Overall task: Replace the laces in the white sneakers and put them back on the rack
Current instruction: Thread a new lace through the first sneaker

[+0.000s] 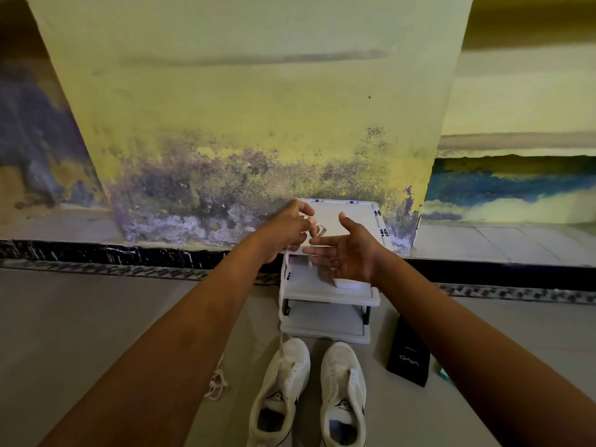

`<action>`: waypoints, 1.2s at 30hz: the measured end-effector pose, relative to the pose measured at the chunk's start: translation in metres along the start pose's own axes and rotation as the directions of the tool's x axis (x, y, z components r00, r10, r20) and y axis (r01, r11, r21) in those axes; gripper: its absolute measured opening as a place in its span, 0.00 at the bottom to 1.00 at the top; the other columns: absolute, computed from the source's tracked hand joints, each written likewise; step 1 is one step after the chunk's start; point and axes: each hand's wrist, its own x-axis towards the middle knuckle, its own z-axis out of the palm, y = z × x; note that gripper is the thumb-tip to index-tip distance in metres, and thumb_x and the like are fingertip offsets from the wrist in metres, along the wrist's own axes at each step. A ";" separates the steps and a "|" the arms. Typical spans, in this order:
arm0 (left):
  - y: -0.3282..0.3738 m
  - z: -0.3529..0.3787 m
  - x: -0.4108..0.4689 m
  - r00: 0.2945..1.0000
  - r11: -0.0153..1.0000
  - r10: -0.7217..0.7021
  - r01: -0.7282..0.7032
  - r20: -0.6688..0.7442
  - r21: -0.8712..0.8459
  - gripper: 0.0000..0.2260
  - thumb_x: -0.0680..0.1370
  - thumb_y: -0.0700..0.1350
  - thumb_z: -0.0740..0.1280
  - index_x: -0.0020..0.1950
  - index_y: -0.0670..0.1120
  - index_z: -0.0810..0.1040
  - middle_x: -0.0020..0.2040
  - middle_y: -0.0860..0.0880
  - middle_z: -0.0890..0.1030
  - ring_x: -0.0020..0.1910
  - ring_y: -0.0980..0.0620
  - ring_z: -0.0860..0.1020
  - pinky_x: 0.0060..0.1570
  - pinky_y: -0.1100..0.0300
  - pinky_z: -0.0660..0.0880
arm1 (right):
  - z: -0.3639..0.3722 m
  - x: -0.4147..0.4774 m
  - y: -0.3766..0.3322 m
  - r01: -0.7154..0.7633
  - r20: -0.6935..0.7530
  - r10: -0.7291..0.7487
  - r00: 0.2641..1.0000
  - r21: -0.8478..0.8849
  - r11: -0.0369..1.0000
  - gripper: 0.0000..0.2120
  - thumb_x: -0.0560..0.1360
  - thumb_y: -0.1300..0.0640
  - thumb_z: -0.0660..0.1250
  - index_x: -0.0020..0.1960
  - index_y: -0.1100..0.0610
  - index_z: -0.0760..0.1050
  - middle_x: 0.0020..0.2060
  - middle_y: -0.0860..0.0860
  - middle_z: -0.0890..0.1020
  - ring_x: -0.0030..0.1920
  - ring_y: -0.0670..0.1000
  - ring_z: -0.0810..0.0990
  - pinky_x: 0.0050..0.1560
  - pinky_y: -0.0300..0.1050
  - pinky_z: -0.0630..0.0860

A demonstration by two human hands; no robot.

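Two white sneakers stand side by side on the floor, the left sneaker (pixel 280 391) and the right sneaker (pixel 344 395), toes toward a small white rack (pixel 329 296). My left hand (pixel 287 232) is raised over the rack and grips a white lace (pixel 281 304), which runs taut down to the left sneaker's eyelets. My right hand (pixel 348 250) is held beside it with palm up and fingers straight, holding nothing. A loose pile of old lace (pixel 218 380) lies on the floor left of the sneakers.
A black phone box (pixel 409 356) lies on the floor right of the rack. The rack stands against a stained yellow wall (pixel 251 124) with a dark floor strip (pixel 129 256) along its base. Grey floor spreads to both sides.
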 end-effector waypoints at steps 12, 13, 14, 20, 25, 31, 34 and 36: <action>-0.015 0.009 0.008 0.988 0.986 -0.118 0.128 -0.097 0.107 0.12 0.81 0.37 0.56 0.64 0.36 0.69 0.50 0.43 0.79 0.32 0.53 0.75 0.26 0.65 0.71 | 0.007 0.000 0.001 0.297 -0.335 -0.284 0.898 -0.014 0.955 0.07 0.78 0.63 0.62 0.45 0.58 0.78 0.37 0.50 0.80 0.36 0.46 0.75 0.39 0.38 0.73; -0.016 0.008 0.010 0.980 0.987 -0.143 0.151 -0.141 0.052 0.12 0.80 0.34 0.57 0.63 0.36 0.70 0.49 0.42 0.78 0.34 0.52 0.75 0.27 0.65 0.73 | 0.006 -0.002 0.001 0.311 -0.311 -0.310 0.898 -0.049 0.949 0.08 0.78 0.64 0.61 0.47 0.59 0.78 0.37 0.51 0.80 0.36 0.46 0.75 0.38 0.38 0.73; -0.016 0.007 0.010 0.968 0.985 -0.171 0.170 -0.184 -0.017 0.12 0.80 0.33 0.56 0.62 0.36 0.71 0.47 0.42 0.77 0.34 0.52 0.75 0.26 0.66 0.74 | 0.005 -0.003 0.001 0.320 -0.285 -0.331 0.900 -0.084 0.944 0.08 0.78 0.65 0.60 0.51 0.59 0.78 0.37 0.51 0.80 0.35 0.47 0.75 0.37 0.37 0.73; -0.009 0.001 0.011 0.923 0.937 -0.282 0.207 -0.262 -0.281 0.06 0.80 0.41 0.61 0.47 0.41 0.75 0.40 0.47 0.79 0.28 0.55 0.66 0.21 0.67 0.62 | 0.006 -0.003 0.003 0.277 -0.250 -0.301 0.920 -0.130 0.952 0.14 0.78 0.68 0.52 0.48 0.59 0.76 0.38 0.53 0.78 0.38 0.50 0.77 0.37 0.38 0.76; -0.005 0.001 0.011 0.922 0.939 -0.274 0.193 -0.275 -0.286 0.10 0.82 0.45 0.59 0.54 0.42 0.77 0.34 0.52 0.77 0.26 0.56 0.58 0.21 0.68 0.56 | 0.006 0.000 0.004 0.299 -0.240 -0.290 0.927 0.003 0.954 0.18 0.82 0.53 0.52 0.43 0.61 0.75 0.27 0.50 0.66 0.28 0.48 0.66 0.36 0.41 0.71; -0.002 0.006 0.009 0.928 0.906 -0.276 0.166 -0.249 -0.389 0.12 0.81 0.33 0.57 0.63 0.38 0.71 0.39 0.45 0.77 0.33 0.53 0.74 0.22 0.69 0.72 | 0.008 -0.001 0.004 0.342 -0.297 -0.370 0.880 -0.145 0.929 0.10 0.80 0.60 0.56 0.52 0.60 0.76 0.28 0.50 0.62 0.27 0.47 0.60 0.29 0.39 0.64; -0.001 0.005 0.010 0.919 0.887 -0.290 0.152 -0.269 -0.436 0.12 0.80 0.29 0.55 0.58 0.41 0.69 0.40 0.42 0.75 0.35 0.51 0.75 0.23 0.67 0.75 | 0.009 -0.001 0.004 0.321 -0.260 -0.316 0.912 -0.024 0.947 0.12 0.79 0.63 0.53 0.45 0.61 0.74 0.30 0.52 0.68 0.29 0.48 0.66 0.36 0.40 0.73; 0.000 0.005 0.010 0.918 0.879 -0.293 0.148 -0.268 -0.453 0.10 0.79 0.28 0.55 0.53 0.40 0.69 0.41 0.41 0.74 0.36 0.49 0.75 0.23 0.66 0.76 | 0.007 0.001 0.005 0.299 -0.251 -0.286 0.925 0.016 0.954 0.14 0.78 0.64 0.51 0.42 0.61 0.74 0.31 0.53 0.70 0.31 0.48 0.68 0.36 0.40 0.72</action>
